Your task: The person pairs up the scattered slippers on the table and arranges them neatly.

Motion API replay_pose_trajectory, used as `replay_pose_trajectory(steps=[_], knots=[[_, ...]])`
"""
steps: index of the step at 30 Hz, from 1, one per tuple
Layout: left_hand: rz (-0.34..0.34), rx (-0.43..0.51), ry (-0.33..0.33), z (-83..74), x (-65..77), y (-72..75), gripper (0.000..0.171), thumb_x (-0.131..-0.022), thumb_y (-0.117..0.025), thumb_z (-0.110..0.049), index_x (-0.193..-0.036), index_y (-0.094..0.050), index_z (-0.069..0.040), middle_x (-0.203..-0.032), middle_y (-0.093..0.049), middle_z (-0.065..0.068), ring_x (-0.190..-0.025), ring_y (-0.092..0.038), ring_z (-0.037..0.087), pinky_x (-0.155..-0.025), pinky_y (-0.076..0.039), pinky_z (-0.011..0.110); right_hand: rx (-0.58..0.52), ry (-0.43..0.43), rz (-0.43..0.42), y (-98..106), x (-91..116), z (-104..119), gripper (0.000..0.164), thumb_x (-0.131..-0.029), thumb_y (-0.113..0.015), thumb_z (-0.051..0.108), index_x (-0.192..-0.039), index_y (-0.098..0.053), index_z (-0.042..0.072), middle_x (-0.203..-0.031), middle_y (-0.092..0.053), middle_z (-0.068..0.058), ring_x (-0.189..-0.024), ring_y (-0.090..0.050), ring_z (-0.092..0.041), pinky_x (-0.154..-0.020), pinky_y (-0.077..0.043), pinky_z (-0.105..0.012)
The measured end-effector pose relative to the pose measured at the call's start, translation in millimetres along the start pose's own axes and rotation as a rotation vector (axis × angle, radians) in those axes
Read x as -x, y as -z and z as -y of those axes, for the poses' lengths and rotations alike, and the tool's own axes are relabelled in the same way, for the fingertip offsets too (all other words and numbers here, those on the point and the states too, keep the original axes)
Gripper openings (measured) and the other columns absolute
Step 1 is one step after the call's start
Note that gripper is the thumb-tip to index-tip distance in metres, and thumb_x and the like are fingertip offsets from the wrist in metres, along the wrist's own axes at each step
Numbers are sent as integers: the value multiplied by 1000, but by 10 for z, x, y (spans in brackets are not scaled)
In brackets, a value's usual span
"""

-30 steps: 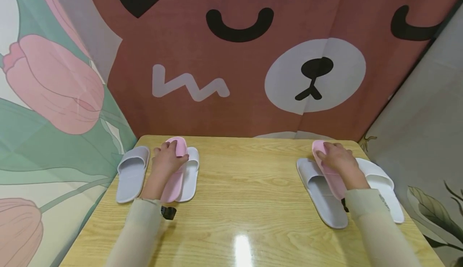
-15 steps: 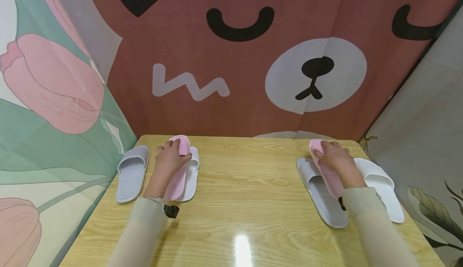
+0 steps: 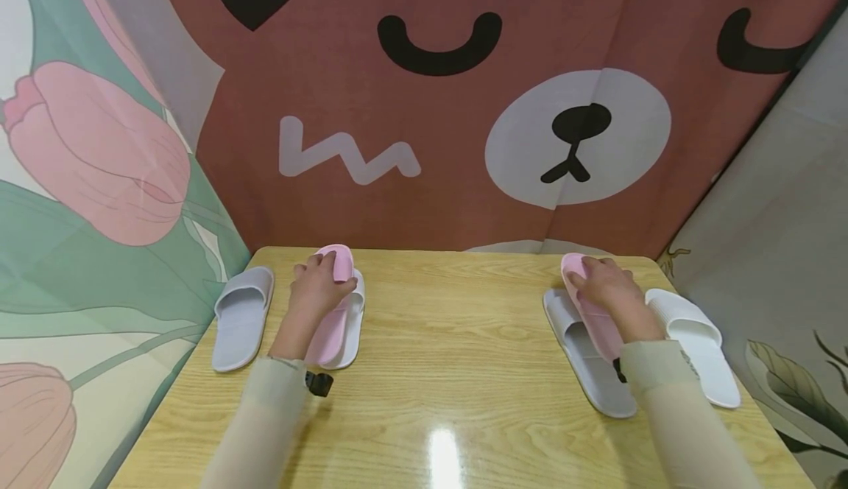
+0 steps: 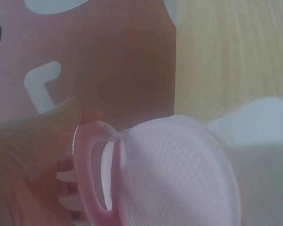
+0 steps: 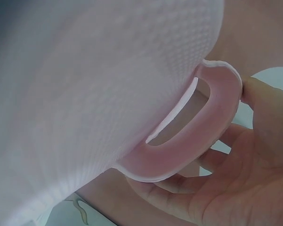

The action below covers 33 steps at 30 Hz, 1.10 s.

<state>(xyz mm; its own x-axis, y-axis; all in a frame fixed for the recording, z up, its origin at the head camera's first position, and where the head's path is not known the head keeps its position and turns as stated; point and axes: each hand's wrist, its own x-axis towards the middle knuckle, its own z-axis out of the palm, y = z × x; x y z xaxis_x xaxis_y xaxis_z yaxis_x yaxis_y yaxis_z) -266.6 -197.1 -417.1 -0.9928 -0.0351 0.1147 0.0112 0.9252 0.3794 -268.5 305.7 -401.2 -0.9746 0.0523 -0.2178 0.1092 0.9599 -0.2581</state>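
Note:
My left hand grips a pink slipper across its strap at the left of the table. That slipper hangs over a white slipper, covering much of it in the head view. On the right, the other pink slipper is held by its strap in my right hand; it overlaps a grey slipper. Up close, the left wrist view shows thumb and fingers about the pink strap. Fingers likewise span the curved strap in the right wrist view, the textured sole beside it.
Another grey slipper lies at the table's left edge, and a second white slipper near the right edge, partly behind my right forearm. A bear-print cloth closes off the back of the wooden table.
My left hand and its pink slipper have drifted right and slightly away, covering more of the white slipper. My right hand and its pink slipper have shifted left over the grey one.

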Motion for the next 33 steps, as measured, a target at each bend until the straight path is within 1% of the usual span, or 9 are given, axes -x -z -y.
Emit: replay_pose_trajectory(steps=[5, 13, 19, 22, 27, 33], knots=[[11, 7, -5, -42, -11, -21, 78, -82, -59, -49, -142, -34, -6, -140, -34, 24, -118, -32, 51, -87, -35, 64, 4, 12, -1, -4, 0, 22, 79, -93, -33, 58, -148, -18, 3, -144, -17, -35, -120, -18, -65, -92, -25, -72], [2, 13, -11, -97, -31, -61, 78, -81, -60, -48, -142, -35, -6, -140, -34, 23, -118, -32, 50, -87, -35, 64, 15, 39, -24, -10, -12, 64, 76, -95, -33, 55, -147, -20, 1, -143, -21, -35, -120, -23, -62, -93, -26, -70], [15, 10, -11, -154, -56, -104, 79, -81, -60, -49, -143, -34, -7, -141, -34, 23, -118, -32, 50, -87, -37, 63, 13, 30, -24, -22, -32, 79, 76, -95, -33, 55, -147, -20, 2, -144, -20, -34, -124, -20, -60, -96, -22, -70], [21, 11, -7, -178, -71, -128, 80, -81, -60, -50, -143, -34, -7, -142, -33, 22, -119, -32, 49, -87, -36, 63, 7, 37, -31, -29, -41, 100, 76, -94, -34, 56, -147, -21, 2, -144, -20, -33, -126, -19, -58, -99, -18, -70], [17, 16, -8, -207, -97, -165, 79, -81, -59, -50, -143, -34, -7, -142, -33, 22, -119, -32, 49, -88, -36, 63, 5, 42, -46, -38, -60, 149, 75, -95, -34, 55, -147, -21, 2, -145, -20, -32, -127, -20, -56, -99, -18, -69], [13, 24, -8, -249, -102, -165, 79, -81, -60, -50, -142, -34, -8, -141, -34, 21, -119, -32, 48, -88, -36, 63, -15, 39, -43, -41, -87, 207, 76, -94, -36, 55, -147, -22, 2, -145, -20, -32, -128, -20, -55, -101, -13, -69]])
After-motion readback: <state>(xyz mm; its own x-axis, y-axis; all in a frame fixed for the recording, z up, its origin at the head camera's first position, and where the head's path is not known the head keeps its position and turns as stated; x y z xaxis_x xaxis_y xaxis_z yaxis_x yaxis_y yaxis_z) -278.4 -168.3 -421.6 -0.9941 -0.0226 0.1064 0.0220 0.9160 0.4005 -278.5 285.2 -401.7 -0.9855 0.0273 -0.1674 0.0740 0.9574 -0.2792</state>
